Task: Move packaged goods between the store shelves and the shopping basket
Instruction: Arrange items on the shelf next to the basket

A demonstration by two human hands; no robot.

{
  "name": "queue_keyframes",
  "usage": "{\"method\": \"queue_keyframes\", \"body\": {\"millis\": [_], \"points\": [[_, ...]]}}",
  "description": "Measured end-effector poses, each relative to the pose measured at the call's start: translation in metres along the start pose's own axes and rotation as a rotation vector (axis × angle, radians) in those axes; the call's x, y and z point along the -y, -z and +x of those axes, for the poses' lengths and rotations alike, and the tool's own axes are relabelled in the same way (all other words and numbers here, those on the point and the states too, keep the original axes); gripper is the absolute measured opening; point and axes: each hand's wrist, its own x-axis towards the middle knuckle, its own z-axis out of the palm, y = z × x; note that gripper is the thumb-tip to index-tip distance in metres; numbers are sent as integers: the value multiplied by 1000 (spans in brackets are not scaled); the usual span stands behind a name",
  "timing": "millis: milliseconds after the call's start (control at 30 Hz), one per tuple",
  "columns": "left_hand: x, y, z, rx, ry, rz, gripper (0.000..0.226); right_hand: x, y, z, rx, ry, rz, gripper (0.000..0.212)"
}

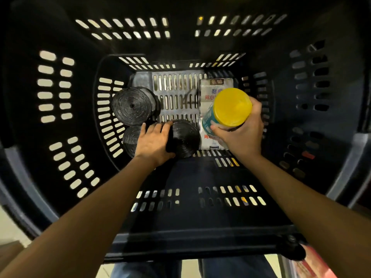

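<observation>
Dark slotted plastic fills the view on every side: the walls of a deep shopping basket [190, 177], with pale light showing through the slots and a grey perforated floor [176, 93] at the bottom. Furthest left of the person's grip, a large black roll [131, 106] stands on end against the left wall, and a second black roll [130, 140] sits just nearer, partly hidden under the wrist. The left hand [153, 142] reaches down beside them and holds a third roll [185, 139], fingers laid along its far side and thumb round its near side, the roll resting on the basket floor by the near wall. Right of that roll, touching it, a white packet [217, 86] printed with characters lies flat along the floor. Above the packet the right hand [245, 131] is wrapped round a can [207, 121] with a teal label and a broad yellow cap [231, 106], held upright and clear of the floor, cap toward the camera. Blue trousers [144, 269] show below the basket's near rim.
</observation>
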Motion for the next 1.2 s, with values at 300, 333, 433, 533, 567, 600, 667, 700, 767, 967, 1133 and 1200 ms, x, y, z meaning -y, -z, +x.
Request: {"method": "queue_keyframes", "body": {"millis": [300, 333, 433, 533, 567, 600, 667, 700, 767, 967, 1133, 1200], "points": [[-25, 89, -98, 19, -11, -184, 61, 68, 59, -64, 1, -65, 19, 93], [-28, 101, -116, 25, -34, -173, 62, 79, 70, -74, 2, -74, 31, 94], [-34, 138, -171, 11, -77, -165, 61, 116, 108, -109, -21, -81, 65, 94], [-45, 180, -220, -64, -84, -205, 57, 156, 150, -150, -83, -80, 104, 91], [-49, 193, -236, -82, -98, -201, 57, 170, 164, -165, -114, -77, 108, 91], [-54, 205, -252, -92, -122, -187, 58, 183, 176, -179, -145, -81, 108, 90], [-63, 225, -281, -122, -203, -148, 58, 205, 199, -208, -212, -90, 128, 91], [-69, 234, -296, -143, -253, -130, 57, 214, 208, -225, -246, -98, 150, 92], [-80, 249, -325, -172, -349, -100, 56, 231, 223, -261, -331, -115, 233, 91], [-126, 268, -401, -149, -694, 21, 55, 257, 252, -371, -679, -140, 398, 81], [-173, 245, -461, -66, -902, 165, 56, 251, 259, -464, -990, -217, 417, 80], [-194, 230, -480, -36, -972, 232, 54, 239, 258, -502, -1094, -258, 418, 81]]}}
